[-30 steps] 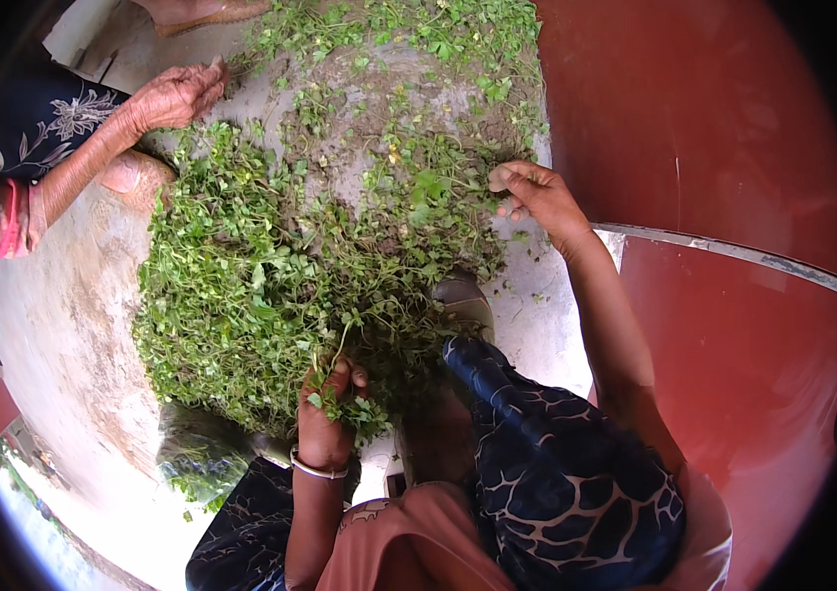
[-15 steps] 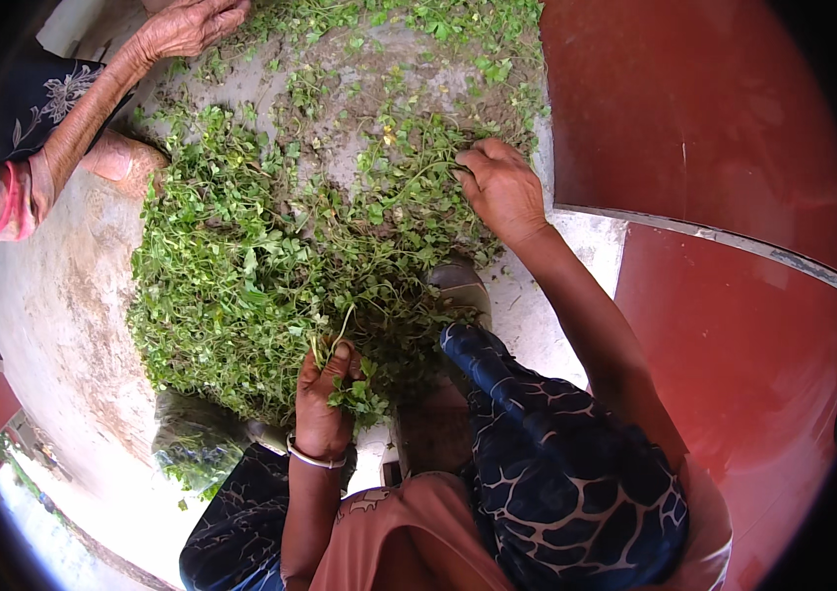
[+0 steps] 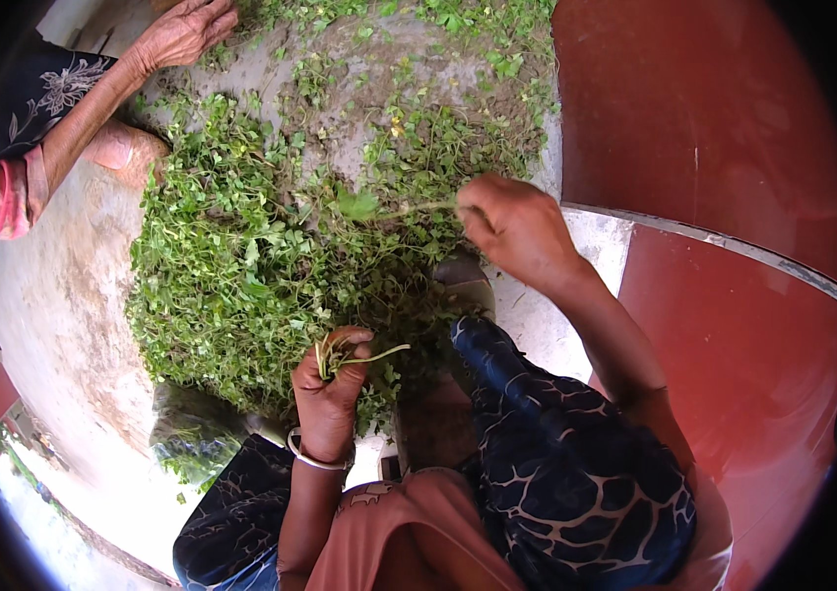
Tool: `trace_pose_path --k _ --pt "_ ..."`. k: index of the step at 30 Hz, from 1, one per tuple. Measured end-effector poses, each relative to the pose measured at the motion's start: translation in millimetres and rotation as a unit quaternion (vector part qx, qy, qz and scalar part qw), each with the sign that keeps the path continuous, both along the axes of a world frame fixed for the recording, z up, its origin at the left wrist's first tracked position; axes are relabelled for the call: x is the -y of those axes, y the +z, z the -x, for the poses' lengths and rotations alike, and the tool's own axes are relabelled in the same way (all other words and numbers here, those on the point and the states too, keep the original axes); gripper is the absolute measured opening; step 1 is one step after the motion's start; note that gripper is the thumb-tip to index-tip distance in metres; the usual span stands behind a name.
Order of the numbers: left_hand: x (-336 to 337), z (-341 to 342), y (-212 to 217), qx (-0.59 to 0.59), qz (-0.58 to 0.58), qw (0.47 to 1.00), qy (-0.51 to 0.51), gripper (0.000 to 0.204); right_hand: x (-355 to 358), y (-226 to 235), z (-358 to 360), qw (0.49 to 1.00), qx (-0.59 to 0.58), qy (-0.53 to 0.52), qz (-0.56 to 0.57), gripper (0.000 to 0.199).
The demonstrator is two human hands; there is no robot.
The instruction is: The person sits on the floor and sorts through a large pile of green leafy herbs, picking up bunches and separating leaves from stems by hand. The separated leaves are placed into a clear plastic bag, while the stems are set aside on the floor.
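Note:
A wide heap of leafy green herbs [image 3: 231, 266] with thin stems covers the floor in front of me. My left hand [image 3: 328, 379], a pale bangle on its wrist, is closed around a small bunch of herb stems [image 3: 350, 361], whose pale ends stick out above the fingers. Over the heap's right side, my right hand [image 3: 519, 229] pinches the end of a single herb sprig [image 3: 364, 206]. That sprig stretches out leftward, its leaf smeared by motion.
Another person's hand [image 3: 185, 34] reaches over the far left of the heap. A plastic bag [image 3: 192, 428] with greens lies by my left knee. Red panels [image 3: 704, 108] stand to the right. My shoe [image 3: 465, 276] touches the heap's right edge.
My right hand has lifted slightly toward me and right, and a sprig now trails from its fingers. My left hand has turned, so the stem ends now point right.

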State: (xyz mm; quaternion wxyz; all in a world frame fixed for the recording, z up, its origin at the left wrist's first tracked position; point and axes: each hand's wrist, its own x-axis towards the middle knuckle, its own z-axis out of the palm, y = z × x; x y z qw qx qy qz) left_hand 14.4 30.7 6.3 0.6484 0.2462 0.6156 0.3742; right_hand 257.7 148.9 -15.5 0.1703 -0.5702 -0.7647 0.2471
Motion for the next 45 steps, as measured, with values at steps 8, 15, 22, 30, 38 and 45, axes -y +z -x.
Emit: trace_pose_path --k 8,15,22,30,38,45 --pt "-8.7 -15.8 9.7 -0.239 -0.156 0.945 -0.161 0.024 37.1 23.7 43.7 0.95 -0.116 0.223 0.186 0.008" --pt "-5.8 -7.8 4.0 -0.221 -0.152 0.948 -0.17 0.013 6.8 13.5 25.7 0.943 -0.16 0.086 0.278 0.024" --pt "-8.8 -12.3 -1.4 -0.014 -0.142 0.98 -0.138 0.012 -40.1 -60.0 -6.2 0.974 0.123 -0.14 0.131 0.033" --pt "-3.7 -6.3 -4.1 0.143 0.0 0.986 -0.084 0.016 -38.6 -27.0 -2.5 0.842 -0.348 -0.108 0.397 0.018" --pt "-1.5 -8.9 -11.7 0.116 0.039 0.992 -0.041 0.022 -8.8 -43.6 -61.1 0.866 -0.312 -0.201 0.336 0.025" --pt "-3.7 -6.9 -11.5 0.123 0.06 0.99 -0.046 0.024 1.8 -56.2 -72.4 0.944 -0.099 -0.223 0.223 0.024"
